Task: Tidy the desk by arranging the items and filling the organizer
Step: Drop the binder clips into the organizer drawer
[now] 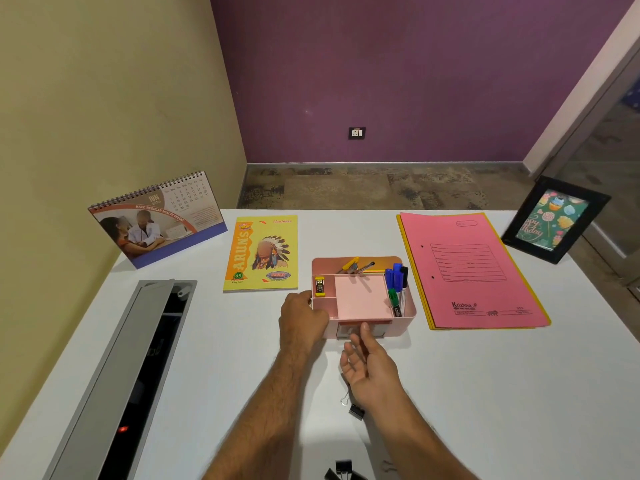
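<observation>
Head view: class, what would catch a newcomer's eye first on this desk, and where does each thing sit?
The pink organizer at mid-desk draws the eye: markers stand in its right slot, the left hand holds its left side, and the right hand reaches open-palmed toward its front drawer. To its right lies a pink folder; to its left a yellow notebook. Black binder clips lie near the front edge.

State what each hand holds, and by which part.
The left hand grips the organizer by its near-left corner. The right hand holds nothing; its thumb is at the organizer's front drawer.
</observation>
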Action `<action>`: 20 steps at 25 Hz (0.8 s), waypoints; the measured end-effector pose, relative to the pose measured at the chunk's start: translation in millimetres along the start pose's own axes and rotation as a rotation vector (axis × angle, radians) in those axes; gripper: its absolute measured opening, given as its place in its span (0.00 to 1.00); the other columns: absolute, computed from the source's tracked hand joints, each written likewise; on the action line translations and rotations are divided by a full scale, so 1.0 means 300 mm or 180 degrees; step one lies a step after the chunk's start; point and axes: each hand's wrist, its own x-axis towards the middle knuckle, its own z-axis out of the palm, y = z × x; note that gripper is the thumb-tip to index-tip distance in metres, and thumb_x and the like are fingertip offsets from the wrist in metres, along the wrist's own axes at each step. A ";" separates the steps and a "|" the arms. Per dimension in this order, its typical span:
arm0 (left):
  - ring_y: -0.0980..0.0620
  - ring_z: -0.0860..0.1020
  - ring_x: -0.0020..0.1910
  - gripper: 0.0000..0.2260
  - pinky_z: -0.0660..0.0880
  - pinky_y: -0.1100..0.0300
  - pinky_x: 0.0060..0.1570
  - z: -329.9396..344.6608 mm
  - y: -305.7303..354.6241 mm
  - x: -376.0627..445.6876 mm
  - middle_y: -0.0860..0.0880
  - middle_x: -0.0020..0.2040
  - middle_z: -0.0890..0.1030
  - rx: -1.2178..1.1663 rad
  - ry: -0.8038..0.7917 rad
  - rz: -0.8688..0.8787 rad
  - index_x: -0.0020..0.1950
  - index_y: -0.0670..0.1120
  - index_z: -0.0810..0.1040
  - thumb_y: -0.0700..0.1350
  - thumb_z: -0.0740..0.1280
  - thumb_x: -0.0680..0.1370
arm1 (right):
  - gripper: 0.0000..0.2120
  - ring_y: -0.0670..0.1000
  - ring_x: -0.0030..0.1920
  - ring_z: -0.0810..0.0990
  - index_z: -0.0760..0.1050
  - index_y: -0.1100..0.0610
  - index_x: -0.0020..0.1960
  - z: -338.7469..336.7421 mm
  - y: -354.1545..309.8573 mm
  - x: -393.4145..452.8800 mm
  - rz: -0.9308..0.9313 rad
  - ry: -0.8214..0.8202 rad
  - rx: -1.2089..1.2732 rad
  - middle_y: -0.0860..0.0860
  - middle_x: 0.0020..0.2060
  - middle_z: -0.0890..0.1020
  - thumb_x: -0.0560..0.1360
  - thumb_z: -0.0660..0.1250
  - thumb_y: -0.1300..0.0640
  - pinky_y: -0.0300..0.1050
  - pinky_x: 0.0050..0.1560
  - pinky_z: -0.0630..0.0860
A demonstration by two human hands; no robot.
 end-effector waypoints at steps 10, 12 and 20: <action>0.49 0.77 0.51 0.15 0.74 0.60 0.47 -0.001 -0.013 0.014 0.47 0.59 0.81 -0.0049 0.0014 -0.0024 0.62 0.47 0.81 0.41 0.68 0.75 | 0.20 0.55 0.54 0.81 0.78 0.61 0.60 -0.073 0.074 -0.045 -0.0040 0.0034 -0.0129 0.56 0.56 0.82 0.73 0.74 0.51 0.48 0.52 0.78; 0.52 0.75 0.49 0.16 0.75 0.59 0.49 0.002 -0.019 0.018 0.47 0.59 0.82 -0.0086 0.0009 -0.0078 0.62 0.47 0.81 0.41 0.69 0.75 | 0.20 0.55 0.54 0.81 0.78 0.60 0.60 -0.074 0.074 -0.045 -0.0055 0.0012 -0.0158 0.56 0.57 0.82 0.73 0.74 0.51 0.50 0.52 0.78; 0.47 0.75 0.63 0.21 0.75 0.52 0.62 0.007 -0.061 0.025 0.46 0.66 0.76 -0.0152 0.0037 -0.0069 0.70 0.45 0.74 0.50 0.66 0.78 | 0.13 0.51 0.34 0.76 0.79 0.59 0.51 -0.138 0.030 -0.067 -0.0128 0.0131 -0.0472 0.54 0.42 0.81 0.74 0.73 0.50 0.45 0.34 0.73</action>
